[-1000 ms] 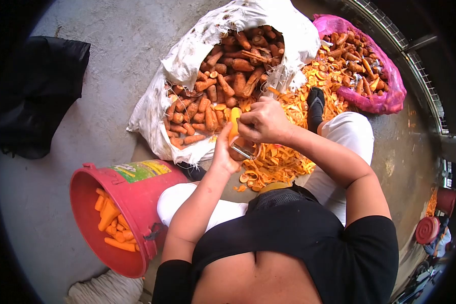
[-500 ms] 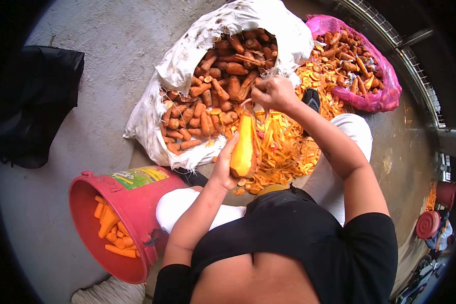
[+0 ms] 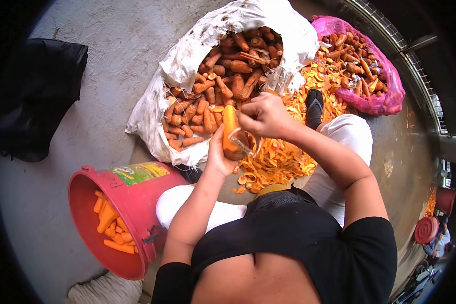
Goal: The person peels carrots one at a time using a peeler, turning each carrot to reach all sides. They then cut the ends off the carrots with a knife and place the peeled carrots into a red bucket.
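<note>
A large, partly peeled carrot [image 3: 229, 121] stands nearly upright in my left hand [image 3: 219, 158], its upper part bright orange and its lower part darker. My right hand [image 3: 267, 115] is closed round the handle of a peeler [image 3: 242, 142], whose frame lies against the carrot's lower right side. Most of the handle is hidden by my fingers. Beneath my hands lies a heap of orange peelings [image 3: 278, 161]. Just beyond, unpeeled carrots [image 3: 233, 76] fill a torn white sack [image 3: 175, 58].
To the left a red bucket [image 3: 149, 197] lies tilted, holding peeled carrots [image 3: 108, 217]. A pink mesh sack [image 3: 395, 93] of carrots stands at the far right. Black sheeting [image 3: 40, 96] lies on the floor at left. A person [image 3: 441, 240] is partly visible at the right edge.
My right hand has drawn the peeler down from the carrot's top to its lower right side. The carrot has shifted slightly left and up with my left hand.
</note>
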A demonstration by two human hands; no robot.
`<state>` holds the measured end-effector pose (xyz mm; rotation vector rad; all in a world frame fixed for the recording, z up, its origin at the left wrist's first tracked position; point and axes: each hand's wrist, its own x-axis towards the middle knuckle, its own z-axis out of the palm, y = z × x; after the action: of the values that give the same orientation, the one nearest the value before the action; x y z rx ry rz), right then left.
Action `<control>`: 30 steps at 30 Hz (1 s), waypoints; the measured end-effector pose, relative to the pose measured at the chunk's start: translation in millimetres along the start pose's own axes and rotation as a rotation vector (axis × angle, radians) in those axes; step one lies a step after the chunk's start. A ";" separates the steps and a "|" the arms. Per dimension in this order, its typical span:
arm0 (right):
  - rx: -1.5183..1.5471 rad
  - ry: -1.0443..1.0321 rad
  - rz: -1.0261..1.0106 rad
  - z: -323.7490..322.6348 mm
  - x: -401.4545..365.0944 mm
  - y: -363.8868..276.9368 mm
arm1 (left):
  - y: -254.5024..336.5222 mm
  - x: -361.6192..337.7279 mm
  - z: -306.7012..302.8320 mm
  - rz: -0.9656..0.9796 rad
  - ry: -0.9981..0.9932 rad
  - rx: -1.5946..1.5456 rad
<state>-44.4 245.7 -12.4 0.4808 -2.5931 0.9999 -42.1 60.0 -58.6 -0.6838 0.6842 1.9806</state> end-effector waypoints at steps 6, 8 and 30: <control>-0.052 -0.023 -0.043 11.3 -7.4 -5.8 | -7.8 2.1 -3.0 -0.014 0.001 0.015; -0.081 -0.038 -0.068 9.3 -7.7 -6.7 | -8.2 6.0 -10.3 -0.029 -0.038 -0.009; 0.086 -0.088 0.351 -16.0 1.3 0.7 | -4.0 -10.0 11.8 0.157 -0.168 0.174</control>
<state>-43.1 257.0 -1.0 0.0896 -2.7825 1.2289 -36.5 64.2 -44.3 -0.3649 0.8161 2.0640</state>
